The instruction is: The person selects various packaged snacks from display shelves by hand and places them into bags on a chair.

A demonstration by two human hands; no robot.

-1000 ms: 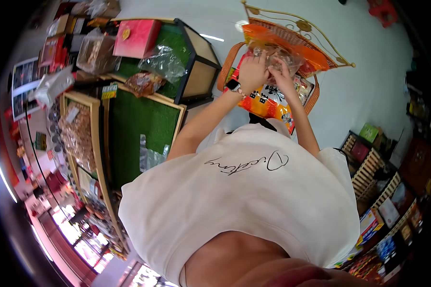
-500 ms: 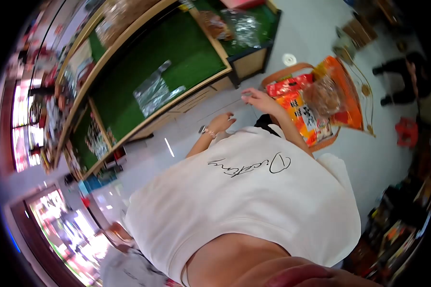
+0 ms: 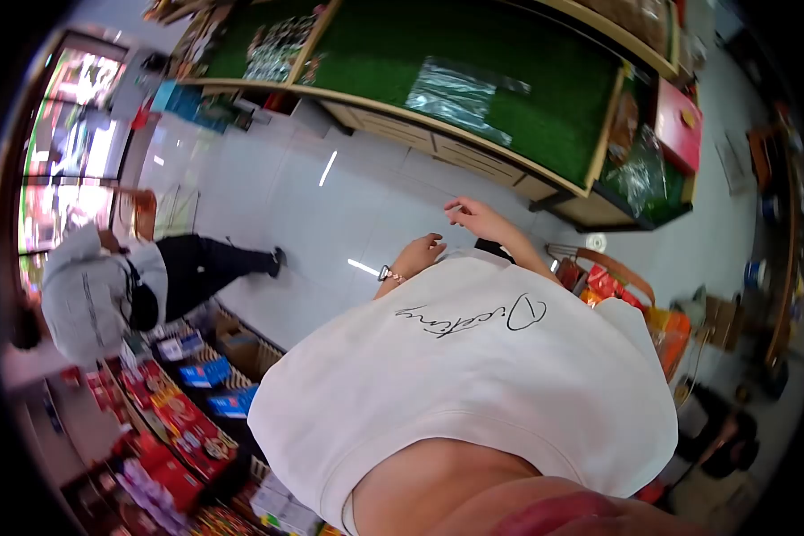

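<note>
My left hand (image 3: 417,255), with a watch and bracelet at the wrist, is in front of my white shirt. Its fingers are loosely bent and apart, holding nothing. My right hand (image 3: 475,217) is a little higher and to the right, also empty, with loosely spread fingers. Neither hand touches anything. Beyond my right forearm stands a wicker basket (image 3: 618,268) with red and orange snack packages (image 3: 604,284), partly hidden by my shoulder. Above my hands lie clear plastic bags (image 3: 456,95) on a green-topped display counter (image 3: 366,45).
At left, a person in a grey top (image 3: 89,290) and dark trousers stands by shelves with red boxes (image 3: 188,429) and blue boxes (image 3: 207,372). A pink box (image 3: 679,125) sits on the counter's right end. Another person (image 3: 715,429) in dark clothes is at lower right.
Both my hands have left the bags in the basket and are now empty over the floor. The view has turned, so the basket has shifted right and down, and a person shows at left.
</note>
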